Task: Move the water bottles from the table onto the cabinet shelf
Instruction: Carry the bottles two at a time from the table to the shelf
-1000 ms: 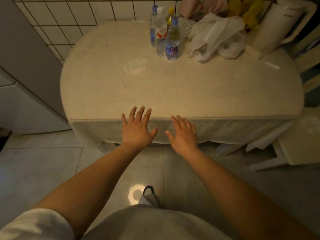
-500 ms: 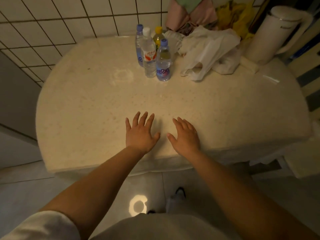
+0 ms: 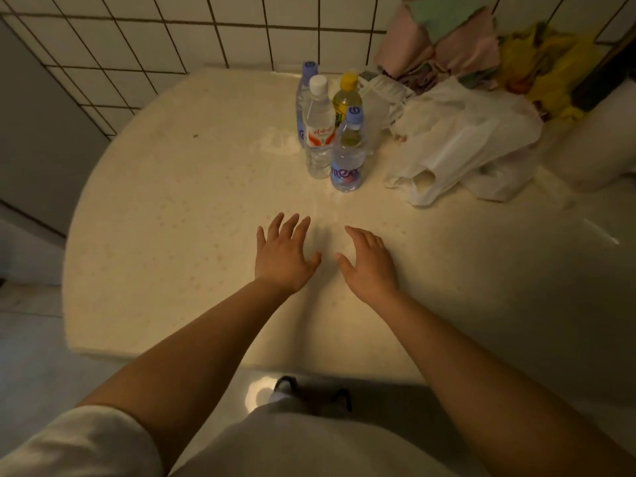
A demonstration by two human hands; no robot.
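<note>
both hands, left hand (image 3: 284,258) and right hand (image 3: 370,261), have advanced over the table (image 3: 165,235) toward the water bottles (image 3: 330,132), fingers spread and empty, seemingly hovering, so no bottle is grasped yet.

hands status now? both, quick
Left hand: open, fingers spread, holding nothing.
Right hand: open, fingers relaxed, holding nothing.

Lilac caps and a lilac label are being shown by two bottles (image 3: 347,156), a white cap by another (image 3: 319,132), a yellow cap by the fourth (image 3: 347,98); the table (image 3: 189,218) is being seen as speckled cream.
</note>
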